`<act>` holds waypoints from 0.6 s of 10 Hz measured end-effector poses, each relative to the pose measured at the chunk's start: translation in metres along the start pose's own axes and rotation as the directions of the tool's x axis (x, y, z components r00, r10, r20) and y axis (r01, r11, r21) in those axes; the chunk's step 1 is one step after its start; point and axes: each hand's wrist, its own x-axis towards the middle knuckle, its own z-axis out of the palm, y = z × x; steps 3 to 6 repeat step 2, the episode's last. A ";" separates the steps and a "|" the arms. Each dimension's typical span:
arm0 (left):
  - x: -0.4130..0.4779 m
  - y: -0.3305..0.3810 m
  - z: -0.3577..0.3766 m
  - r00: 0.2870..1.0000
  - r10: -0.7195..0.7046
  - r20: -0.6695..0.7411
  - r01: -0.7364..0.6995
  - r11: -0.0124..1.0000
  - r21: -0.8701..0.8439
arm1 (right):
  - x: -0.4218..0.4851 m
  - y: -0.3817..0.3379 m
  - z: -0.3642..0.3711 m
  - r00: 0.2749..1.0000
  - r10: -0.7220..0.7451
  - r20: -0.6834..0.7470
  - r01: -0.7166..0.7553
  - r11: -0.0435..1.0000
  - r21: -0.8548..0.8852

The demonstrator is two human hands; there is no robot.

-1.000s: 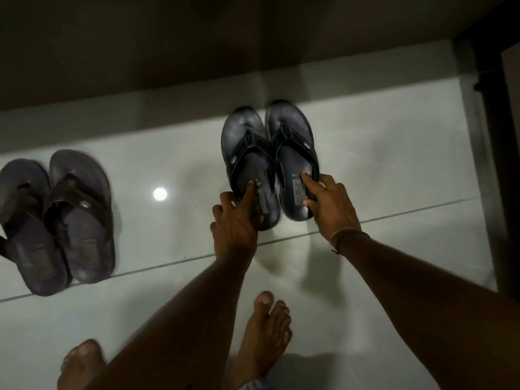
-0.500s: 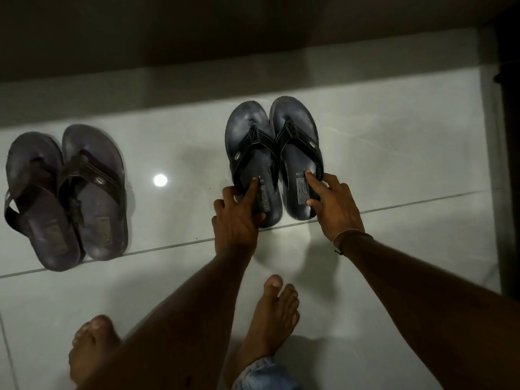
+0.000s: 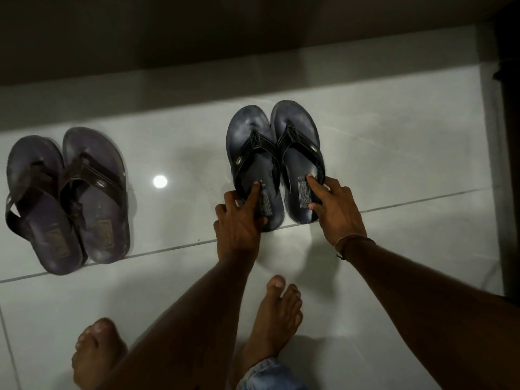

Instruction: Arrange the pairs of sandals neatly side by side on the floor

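Sandals in 2 pairs lie on the glossy pale tiled floor point(image 3: 394, 153), each pair set side by side with toes pointing away from the person and long axes running front to back. The black pair sits at centre: the left black sandal point(image 3: 253, 153) and right black sandal point(image 3: 298, 147) touch along their inner edges, with smooth, slightly scuffed rounded footbeds, stitched Y-shaped thong straps with small metal studs, and a rectangular printed label at each heel. The left hand point(image 3: 239, 220) grips the heel of the left black sandal, thumb pressed on the footbed and fingers curled around the outer edge. The right hand point(image 3: 334, 209) clasps the heel of the right one, index finger extended on the insole. The brown pair point(image 3: 67, 198) rests well apart to the left, heels near a grout line point(image 3: 168, 250), its straps overlapping slightly.
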 end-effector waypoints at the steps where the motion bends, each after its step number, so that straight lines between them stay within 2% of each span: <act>1: 0.000 -0.001 -0.001 1.000 0.003 0.002 -0.003 1.000 -0.006 | 0.000 -0.001 -0.003 1.000 -0.008 0.014 0.008 1.000 0.005; 6: -0.005 0.001 -0.009 1.000 -0.007 -0.024 0.007 1.000 -0.013 | -0.005 -0.010 -0.012 1.000 -0.005 -0.006 0.006 0.999 0.038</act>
